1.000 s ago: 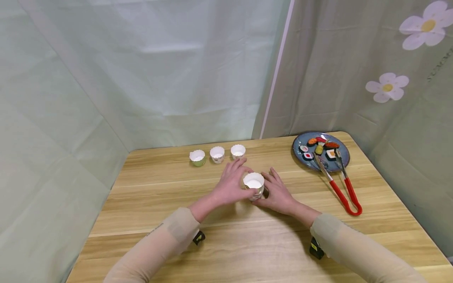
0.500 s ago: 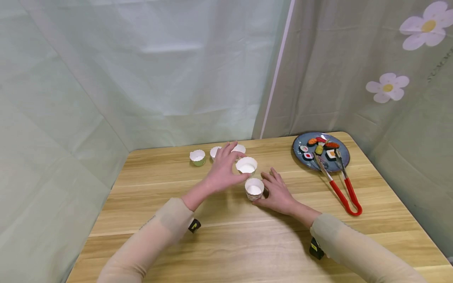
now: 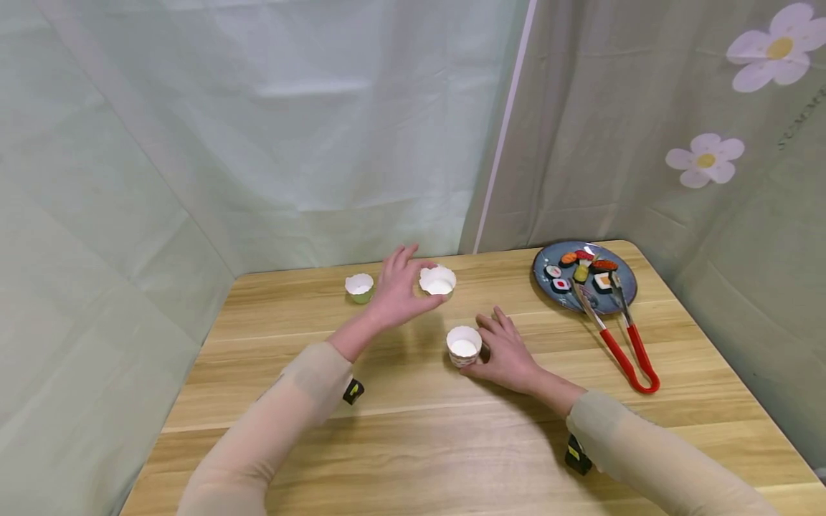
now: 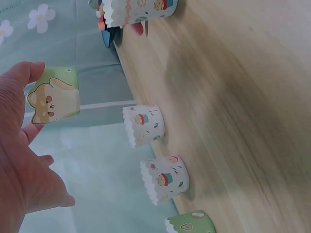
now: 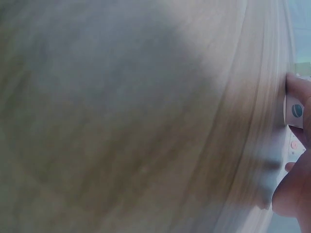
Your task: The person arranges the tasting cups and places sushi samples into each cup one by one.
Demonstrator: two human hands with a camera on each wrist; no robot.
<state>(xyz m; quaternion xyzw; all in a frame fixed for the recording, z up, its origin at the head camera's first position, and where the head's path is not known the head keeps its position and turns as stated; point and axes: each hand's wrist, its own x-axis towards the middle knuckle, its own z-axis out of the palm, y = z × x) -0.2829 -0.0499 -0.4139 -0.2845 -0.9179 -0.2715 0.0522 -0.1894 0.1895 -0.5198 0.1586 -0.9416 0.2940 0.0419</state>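
My left hand (image 3: 396, 290) pinches a green paper baking cup (image 4: 58, 94) with a dog drawing by its rim, between thumb and fingers. It is raised above the table near the back edge. My right hand (image 3: 506, 355) grips a white patterned baking cup (image 3: 463, 347), which sits upright mid-table. In the left wrist view, two white printed cups (image 4: 144, 125) stand in a row with a green avocado-print cup (image 4: 192, 224). From the head, the left hand and its cup cover the two white ones, while the green cup (image 3: 360, 290) shows at the row's left end.
At the back right of the wooden table (image 3: 297, 322) lies a blue plate (image 3: 548, 290) with several sushi pieces (image 3: 582, 272). Metal tongs with red handles (image 3: 635, 351) rest across the plate's front rim. Cloth curtains (image 3: 348, 143) hang close behind the table.
My left hand has lifted the green cup out of the white cup and carried it back and slightly left, over the row. My right hand has stayed on the white cup.
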